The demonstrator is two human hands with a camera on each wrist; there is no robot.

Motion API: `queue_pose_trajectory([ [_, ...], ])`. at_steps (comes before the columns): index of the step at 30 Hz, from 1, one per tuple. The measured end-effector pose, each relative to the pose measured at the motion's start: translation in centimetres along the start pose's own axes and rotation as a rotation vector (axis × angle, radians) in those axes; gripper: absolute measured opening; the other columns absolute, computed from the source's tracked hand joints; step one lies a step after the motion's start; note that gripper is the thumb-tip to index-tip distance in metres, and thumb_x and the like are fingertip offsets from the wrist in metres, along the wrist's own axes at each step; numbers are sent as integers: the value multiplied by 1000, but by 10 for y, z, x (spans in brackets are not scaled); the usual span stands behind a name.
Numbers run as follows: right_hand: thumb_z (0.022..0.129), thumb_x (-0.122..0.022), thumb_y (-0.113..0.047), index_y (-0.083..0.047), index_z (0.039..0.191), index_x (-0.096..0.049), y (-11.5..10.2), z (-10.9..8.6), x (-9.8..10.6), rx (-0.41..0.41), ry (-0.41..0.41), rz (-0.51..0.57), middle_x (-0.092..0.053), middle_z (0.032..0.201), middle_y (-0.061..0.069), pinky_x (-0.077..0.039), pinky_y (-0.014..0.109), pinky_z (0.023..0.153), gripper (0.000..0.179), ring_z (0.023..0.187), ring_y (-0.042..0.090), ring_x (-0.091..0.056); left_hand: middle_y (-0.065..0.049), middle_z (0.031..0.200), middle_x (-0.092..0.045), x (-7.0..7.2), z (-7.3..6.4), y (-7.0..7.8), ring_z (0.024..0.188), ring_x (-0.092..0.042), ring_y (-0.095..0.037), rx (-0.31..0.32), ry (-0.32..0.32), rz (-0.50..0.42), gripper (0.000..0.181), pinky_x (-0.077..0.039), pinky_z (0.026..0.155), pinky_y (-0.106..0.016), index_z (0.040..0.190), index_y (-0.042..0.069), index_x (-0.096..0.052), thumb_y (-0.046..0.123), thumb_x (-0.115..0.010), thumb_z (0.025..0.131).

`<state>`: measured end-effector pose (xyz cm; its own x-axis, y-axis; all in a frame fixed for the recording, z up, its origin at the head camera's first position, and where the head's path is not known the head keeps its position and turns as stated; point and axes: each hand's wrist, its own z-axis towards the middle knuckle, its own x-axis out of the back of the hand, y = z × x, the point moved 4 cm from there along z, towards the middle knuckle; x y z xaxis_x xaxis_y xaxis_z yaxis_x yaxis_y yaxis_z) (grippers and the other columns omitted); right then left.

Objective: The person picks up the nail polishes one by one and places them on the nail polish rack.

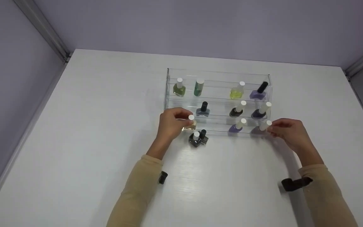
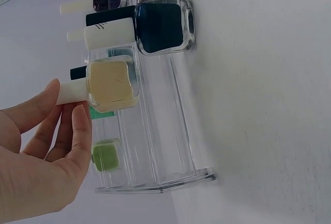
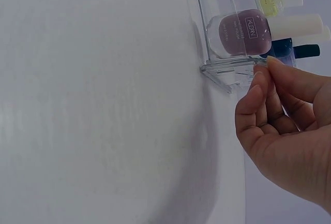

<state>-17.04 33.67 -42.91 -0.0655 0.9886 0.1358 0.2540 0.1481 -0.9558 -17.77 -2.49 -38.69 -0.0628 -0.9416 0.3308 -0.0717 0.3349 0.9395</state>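
Observation:
My left hand (image 1: 169, 123) pinches the white cap of a cream nail polish bottle (image 2: 111, 85) between thumb and fingers, at the left part of the front tier of a clear tiered rack (image 1: 218, 72). At the rack's right end, my right hand (image 3: 289, 125) pinches the edge of the clear side panel (image 3: 232, 71) with thumb and fingertips. Just beside it on the front tier lies a mauve nail polish bottle (image 3: 245, 33) with a white cap. In front of the rack, a dark white-capped bottle (image 1: 194, 140) and a black-capped glitter bottle (image 1: 204, 140) stand close together on the table.
Leaning on the upper tiers are several bottles, among them a green one (image 1: 179, 90), a yellow one (image 1: 236, 93) and a lilac one (image 1: 257, 95). A purple bottle (image 1: 235, 128) shares the front tier. Behind the white table (image 1: 106, 94) rises a pale wall (image 1: 200, 28).

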Motion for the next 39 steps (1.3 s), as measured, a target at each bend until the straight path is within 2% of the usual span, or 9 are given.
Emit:
queue_pose_trajectory([
  [7, 81, -68, -5, -4, 85, -67, 0, 0, 1, -7, 4, -45, -65, 79, 2, -50, 23, 64, 4, 71, 13, -60, -11, 91, -65, -6, 4, 1, 86, -61, -18, -10, -18, -16, 18, -49, 74, -25, 89, 1, -69, -3, -73, 72],
  [11, 83, -67, -7, -5, 86, -66, 1, 1, 2, -7, 12, -103, -64, 79, -1, -50, 23, 64, 4, 72, 12, -60, -9, 90, -66, -9, 6, 2, 86, -62, -18, -11, -24, -3, 18, -49, 73, -24, 88, 2, -69, -3, -73, 71],
  [16, 83, -66, -5, -6, 86, -66, 1, 1, 1, -13, 18, -103, -64, 80, -1, -50, 23, 65, 3, 73, 12, -60, -5, 85, -67, -11, 8, 3, 83, -62, -16, -14, -23, 28, 17, -49, 71, -23, 86, 3, -70, -1, -74, 71],
  [26, 83, -67, -7, -7, 87, -67, 0, 0, 1, -14, 21, -112, -64, 80, -2, -50, 23, 65, 4, 73, 11, -59, -2, 85, -67, -17, 9, 0, 81, -62, -14, 21, -32, 48, 17, -49, 70, -23, 87, 7, -70, 1, -75, 71],
  [33, 82, -67, -6, -8, 85, -67, 2, 2, 2, -16, 23, -97, -64, 80, -1, -50, 23, 65, 3, 72, 11, -59, -3, 83, -67, -21, 9, 0, 79, -61, -14, -8, -39, 42, 16, -49, 70, -23, 85, 6, -70, 1, -75, 71],
  [39, 83, -65, -5, -6, 86, -67, 2, 1, 2, -9, 18, -102, -64, 80, -1, -50, 23, 64, 3, 72, 11, -59, -2, 82, -66, -25, 10, -2, 78, -60, -13, 1, -55, 50, 16, -49, 69, -23, 85, 7, -70, 3, -76, 71],
])
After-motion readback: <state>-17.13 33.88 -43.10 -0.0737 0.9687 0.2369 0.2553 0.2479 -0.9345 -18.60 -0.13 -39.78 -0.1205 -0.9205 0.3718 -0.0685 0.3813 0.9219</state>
